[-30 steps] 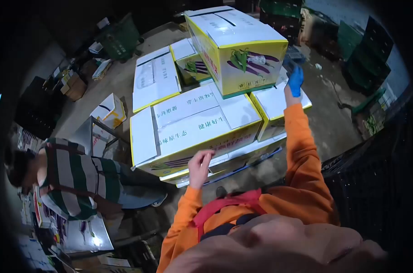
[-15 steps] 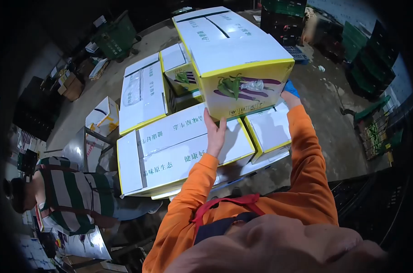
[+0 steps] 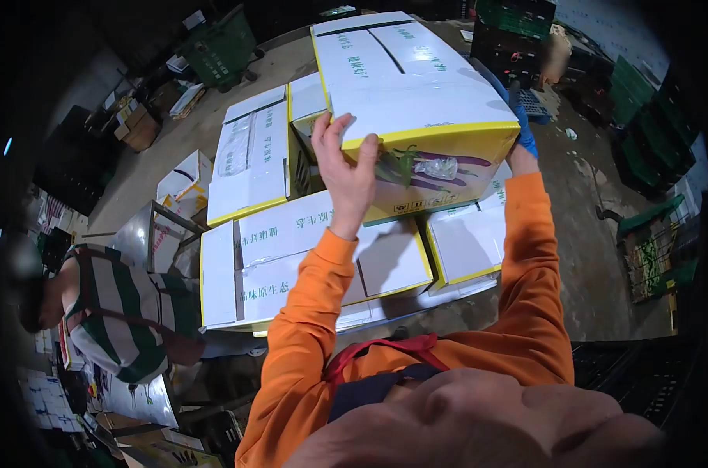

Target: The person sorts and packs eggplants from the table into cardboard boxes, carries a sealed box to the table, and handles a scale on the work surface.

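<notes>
A white and yellow carton (image 3: 424,86) printed with eggplants and green peppers lies on top of other cartons, its near end facing me. My bare left hand (image 3: 345,173) grips the near left corner of this top carton, fingers curled at the upper edge and thumb on the printed end. My right hand (image 3: 527,140), in a blue glove, presses on the carton's right side, its fingers partly hidden behind the edge. Below are a long carton (image 3: 292,242), a carton at the left (image 3: 249,156) and a smaller-looking one at the right (image 3: 471,238).
A person in a striped top (image 3: 128,312) bends at the left beside a metal table (image 3: 147,398). A green wheeled bin (image 3: 217,51) stands at the back left. Dark crates (image 3: 518,39) are stacked behind, and a crate with green vegetables (image 3: 654,261) is at the right.
My left hand has moved from the carton's lower front edge up to its upper left corner. My right hand has slid farther up along the right side. The view has shifted slightly.
</notes>
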Demonstrator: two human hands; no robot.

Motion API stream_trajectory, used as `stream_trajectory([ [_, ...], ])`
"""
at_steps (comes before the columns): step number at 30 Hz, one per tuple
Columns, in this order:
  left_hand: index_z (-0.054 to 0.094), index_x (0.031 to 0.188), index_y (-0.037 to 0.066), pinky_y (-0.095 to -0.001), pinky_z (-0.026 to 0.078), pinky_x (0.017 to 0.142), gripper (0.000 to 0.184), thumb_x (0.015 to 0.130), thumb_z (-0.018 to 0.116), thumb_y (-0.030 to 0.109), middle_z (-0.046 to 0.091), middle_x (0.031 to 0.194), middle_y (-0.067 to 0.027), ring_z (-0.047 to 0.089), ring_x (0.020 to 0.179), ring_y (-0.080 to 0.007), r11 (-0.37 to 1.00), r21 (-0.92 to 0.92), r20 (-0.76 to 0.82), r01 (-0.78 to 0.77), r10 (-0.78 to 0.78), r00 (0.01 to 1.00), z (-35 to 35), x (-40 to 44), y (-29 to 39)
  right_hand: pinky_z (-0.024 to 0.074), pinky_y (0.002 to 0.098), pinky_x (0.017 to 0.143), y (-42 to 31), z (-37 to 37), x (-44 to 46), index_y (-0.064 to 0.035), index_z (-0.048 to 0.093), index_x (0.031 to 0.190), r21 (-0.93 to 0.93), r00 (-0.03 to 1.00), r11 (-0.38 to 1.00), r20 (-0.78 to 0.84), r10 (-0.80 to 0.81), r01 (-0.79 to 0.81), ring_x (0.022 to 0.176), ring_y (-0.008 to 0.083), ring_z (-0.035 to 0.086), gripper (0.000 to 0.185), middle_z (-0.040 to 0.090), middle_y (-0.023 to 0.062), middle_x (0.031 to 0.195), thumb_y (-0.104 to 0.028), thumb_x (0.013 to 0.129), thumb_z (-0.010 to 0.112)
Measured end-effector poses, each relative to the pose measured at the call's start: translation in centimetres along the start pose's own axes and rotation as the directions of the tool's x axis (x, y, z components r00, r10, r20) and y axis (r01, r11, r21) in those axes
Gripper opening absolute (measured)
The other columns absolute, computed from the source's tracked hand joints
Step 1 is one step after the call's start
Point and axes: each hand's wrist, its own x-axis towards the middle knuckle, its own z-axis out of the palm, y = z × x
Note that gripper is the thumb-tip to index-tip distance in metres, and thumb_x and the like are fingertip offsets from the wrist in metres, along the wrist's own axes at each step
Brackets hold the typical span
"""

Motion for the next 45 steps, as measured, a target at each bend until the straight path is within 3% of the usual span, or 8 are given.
stream_trajectory([
  [7,0.042,0.120,-0.001,-0.0349,0.031,0.097,0.054,0.085,0.057,0.037,0.041,0.125,-0.0178,0.041,0.115,-0.0278,0.823,-0.526,-0.162,0.214,-0.344,0.925,1.2,-5.4,-5.1,0.0389,0.0339,0.095,1.0,3.5,-0.9,-0.0050,0.050,0.123,-0.176,0.951,0.939,0.154,-0.269,0.294,0.106,0.0229,0.052,0.048,0.056,0.0099,0.117,-0.037,0.087,0.050],
  [9,0.041,0.126,0.003,-0.0348,0.030,0.099,0.061,0.090,0.044,0.051,0.046,0.121,-0.0080,0.040,0.116,-0.0189,0.476,-0.610,0.311,0.634,-0.592,0.744,1.3,-8.7,-11.2,0.0373,0.0340,0.097,1.4,4.4,-1.2,-0.0048,0.050,0.123,-0.186,0.920,0.910,0.214,-0.330,0.370,0.108,0.0236,0.051,0.049,0.055,0.0101,0.118,-0.037,0.086,0.051],
  [15,0.048,0.118,0.002,-0.0281,0.036,0.089,0.057,0.090,0.042,0.052,0.050,0.112,-0.0020,0.045,0.105,-0.0125,0.320,-0.642,0.298,0.697,-0.734,0.611,0.1,-9.5,-13.1,0.0340,0.0349,0.101,2.8,6.3,-3.4,-0.0042,0.049,0.123,-0.107,0.870,0.922,0.386,-0.307,0.373,0.114,0.0253,0.047,0.046,0.053,0.0112,0.122,-0.031,0.086,0.049],
  [34,0.047,0.119,0.004,-0.0259,0.041,0.083,0.052,0.092,0.041,0.048,0.055,0.110,-0.0063,0.053,0.095,-0.0140,0.856,-0.471,-0.096,0.215,-0.292,0.952,-7.5,-3.5,-9.5,0.0368,0.0335,0.099,3.8,7.4,-3.8,-0.0048,0.050,0.124,-0.094,0.825,0.833,0.236,-0.513,0.545,0.113,0.0260,0.049,0.041,0.051,0.0127,0.124,-0.024,0.088,0.047],
  [37,0.051,0.115,0.000,-0.0260,0.040,0.083,0.043,0.094,0.042,0.036,0.060,0.099,-0.0064,0.054,0.092,-0.0144,0.332,-0.681,0.299,0.653,-0.688,0.661,-8.3,-3.8,-10.7,0.0387,0.0322,0.095,5.9,4.1,-3.7,-0.0056,0.051,0.122,0.003,0.847,0.852,0.108,-0.520,0.523,0.109,0.0236,0.051,0.039,0.054,0.0108,0.119,-0.027,0.090,0.045],
  [41,0.053,0.112,0.002,-0.0261,0.042,0.077,0.031,0.093,0.044,0.026,0.060,0.098,-0.0065,0.055,0.089,-0.0140,0.317,-0.404,0.419,0.858,-0.770,0.481,-6.1,-5.9,-16.8,0.0439,0.0290,0.083,15.9,-3.3,-1.4,-0.0069,0.052,0.119,-0.178,0.955,0.947,-0.076,-0.285,0.269,0.094,0.0180,0.055,0.036,0.058,0.0076,0.107,-0.027,0.091,0.046],
  [42,0.053,0.112,0.002,-0.0261,0.042,0.077,0.031,0.093,0.044,0.026,0.060,0.098,-0.0065,0.055,0.089,-0.0140,0.320,-0.394,0.426,0.861,-0.767,0.480,-5.6,-5.7,-16.8,0.0446,0.0288,0.080,16.7,-1.4,-4.7,-0.0070,0.052,0.119,0.255,0.988,0.967,-0.153,0.025,0.014,0.091,0.0175,0.055,0.034,0.058,0.0072,0.104,-0.026,0.091,0.047],
  [45,0.057,0.099,0.005,-0.0266,0.043,0.064,0.019,0.089,0.045,0.016,0.057,0.087,-0.0034,0.053,0.076,-0.0115,0.362,-0.661,0.185,0.658,-0.771,0.609,-5.5,-5.6,-15.5,0.0454,0.0286,0.080,17.8,-2.9,-6.9,-0.0055,0.053,0.116,0.114,0.982,0.975,-0.035,-0.187,0.190,0.091,0.0168,0.056,0.031,0.058,0.0073,0.104,-0.024,0.092,0.045],
])
